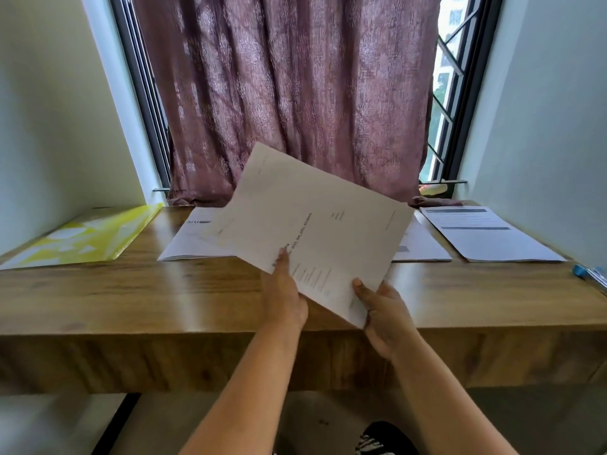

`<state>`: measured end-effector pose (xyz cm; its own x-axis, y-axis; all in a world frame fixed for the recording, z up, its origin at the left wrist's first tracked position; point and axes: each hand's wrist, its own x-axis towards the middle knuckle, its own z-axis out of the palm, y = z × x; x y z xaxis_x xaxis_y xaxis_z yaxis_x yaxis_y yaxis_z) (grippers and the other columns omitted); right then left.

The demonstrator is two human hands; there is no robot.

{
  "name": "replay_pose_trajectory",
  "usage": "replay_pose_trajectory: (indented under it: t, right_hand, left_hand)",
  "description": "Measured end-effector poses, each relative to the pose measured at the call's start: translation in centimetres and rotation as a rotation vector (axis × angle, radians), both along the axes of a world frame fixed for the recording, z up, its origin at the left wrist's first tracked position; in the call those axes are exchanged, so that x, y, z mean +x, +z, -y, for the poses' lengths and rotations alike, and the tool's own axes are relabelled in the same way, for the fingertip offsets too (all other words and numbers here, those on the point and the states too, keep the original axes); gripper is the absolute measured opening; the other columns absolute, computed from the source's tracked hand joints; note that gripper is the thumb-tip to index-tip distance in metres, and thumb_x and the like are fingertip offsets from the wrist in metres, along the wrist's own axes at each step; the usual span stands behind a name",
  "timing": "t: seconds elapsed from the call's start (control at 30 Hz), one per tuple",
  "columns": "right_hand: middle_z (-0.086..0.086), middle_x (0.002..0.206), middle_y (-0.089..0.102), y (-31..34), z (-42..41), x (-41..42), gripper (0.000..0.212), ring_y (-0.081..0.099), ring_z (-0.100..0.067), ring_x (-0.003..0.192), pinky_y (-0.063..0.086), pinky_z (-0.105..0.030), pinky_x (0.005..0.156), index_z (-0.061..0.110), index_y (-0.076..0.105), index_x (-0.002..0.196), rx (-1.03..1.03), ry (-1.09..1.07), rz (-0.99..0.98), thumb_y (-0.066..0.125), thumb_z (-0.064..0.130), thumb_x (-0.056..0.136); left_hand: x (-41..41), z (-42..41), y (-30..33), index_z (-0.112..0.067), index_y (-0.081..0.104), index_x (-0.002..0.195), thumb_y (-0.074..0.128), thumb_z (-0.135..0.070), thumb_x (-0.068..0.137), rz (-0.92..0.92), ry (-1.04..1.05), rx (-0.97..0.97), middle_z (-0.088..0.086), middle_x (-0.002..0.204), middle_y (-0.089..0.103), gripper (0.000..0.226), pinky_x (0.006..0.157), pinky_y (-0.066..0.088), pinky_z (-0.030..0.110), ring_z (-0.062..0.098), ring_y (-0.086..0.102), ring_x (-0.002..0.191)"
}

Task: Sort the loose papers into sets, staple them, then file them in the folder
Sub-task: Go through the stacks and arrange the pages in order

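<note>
Both hands hold a sheaf of papers [305, 231] raised off the worktop [131, 290] at the centre of the frame. The left hand [284, 290] pinches the sheaf's lower left edge, thumb on the printed face. The right hand [384, 310] grips the lower corner, thumb on top and fingers curled underneath.

Hazards, as judged from this position:
- Both grips sit on the near edge only; the far part is unsupported and could sag or fan, so loose sheets may slide out.
- Lowered carelessly, the sheaf could land across two stacks and mix the sets.

The sheaf is off-white, tilted, and printed with lines of black text running diagonally; the sheet count cannot be told. Beneath it lie a left stack [193, 241] and a middle stack [420, 244]; a right stack [486, 234] lies separately at right. A yellow folder [85, 238] lies at the left; a blue object [588, 274], possibly the stapler, is at the right edge.
</note>
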<state>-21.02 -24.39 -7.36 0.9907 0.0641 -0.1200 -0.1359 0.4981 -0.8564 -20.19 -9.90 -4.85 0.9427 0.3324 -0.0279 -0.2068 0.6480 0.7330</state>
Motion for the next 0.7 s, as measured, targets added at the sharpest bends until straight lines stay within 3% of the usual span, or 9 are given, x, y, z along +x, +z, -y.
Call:
replay_pose_trajectory:
  t: [0.07,0.2,0.3,0.37,0.5,0.6,0.63,0.7]
  right_hand:
    - [-0.009,0.113,0.068,0.3,0.4,-0.1,0.035,0.064,-0.031,0.104,0.058,-0.043,0.071,0.017,0.055,0.123,-0.035,-0.013,0.039,0.062,0.006,0.090]
    - [-0.014,0.113,0.064,2.4,4.0,1.5,0.047,0.066,-0.027,0.101,0.058,-0.029,0.069,0.016,0.051,0.122,-0.056,-0.095,0.224,0.064,-0.005,0.082]
    - [-0.013,0.105,0.070,4.3,5.6,2.3,0.056,0.070,-0.026,0.096,0.059,-0.035,0.075,0.020,0.052,0.126,-0.421,-0.084,0.347,0.074,0.004,0.077]
    - [-0.008,0.100,0.072,5.3,5.2,2.7,0.055,0.071,-0.021,0.091,0.059,-0.035,0.077,0.024,0.054,0.124,-0.565,-0.041,0.399,0.078,0.011,0.076]
    - [0.002,0.105,0.070,6.4,3.7,3.6,0.026,0.068,-0.018,0.099,0.058,-0.035,0.084,0.022,0.060,0.111,-0.568,-0.092,0.488,0.069,0.015,0.088]
    - [0.005,0.105,0.069,7.0,3.1,4.0,0.020,0.066,-0.012,0.098,0.056,-0.035,0.083,0.030,0.060,0.108,-0.572,-0.231,0.597,0.058,0.014,0.096]
    - [0.006,0.105,0.068,7.2,2.9,3.9,0.021,0.065,-0.009,0.098,0.055,-0.031,0.081,0.029,0.059,0.111,-0.592,-0.271,0.649,0.055,0.014,0.097]
    - [0.010,0.104,0.065,7.4,2.5,3.5,0.019,0.063,0.002,0.094,0.052,-0.018,0.074,0.022,0.055,0.117,-0.626,-0.354,0.732,0.051,0.014,0.100]
  left_hand:
    - [0.2,-1.0,0.1,-0.020,0.052,0.126,0.054,-0.024,0.099,-0.065,0.006,0.005,0.013,0.112,0.068,0.027,0.072,0.059,0.040,0.023,0.073,0.086]
    - [0.0,-3.6,1.5,-0.023,0.057,0.111,0.057,-0.019,0.098,-0.039,0.018,0.193,0.009,0.098,0.069,0.014,0.074,0.057,0.043,0.021,0.072,0.075]
    - [-0.2,-5.2,3.2,-0.022,0.058,0.108,0.058,-0.017,0.097,0.011,-0.012,0.324,0.008,0.100,0.071,0.013,0.075,0.057,0.043,0.023,0.071,0.086]
    - [-0.5,-5.5,4.5,-0.021,0.059,0.107,0.056,-0.016,0.097,0.083,-0.043,0.411,0.002,0.094,0.073,0.011,0.072,0.059,0.038,0.019,0.072,0.086]
    - [-0.8,-4.7,6.1,-0.016,0.059,0.119,0.051,-0.020,0.100,0.182,-0.066,0.725,-0.004,0.100,0.071,0.021,0.066,0.054,0.014,0.000,0.069,0.082]
    - [-0.3,-4.1,6.8,-0.016,0.058,0.129,0.050,-0.025,0.101,0.211,-0.002,0.853,-0.004,0.112,0.069,0.031,0.085,0.055,0.023,0.004,0.067,0.098]
    - [0.0,-4.0,6.9,-0.018,0.058,0.128,0.051,-0.026,0.101,0.234,0.051,0.886,-0.005,0.114,0.068,0.029,0.091,0.054,0.029,0.008,0.065,0.103]
    - [0.3,-3.7,7.0,-0.024,0.057,0.122,0.053,-0.023,0.100,0.333,0.214,0.942,-0.010,0.110,0.068,0.022,0.090,0.053,0.026,0.005,0.064,0.104]
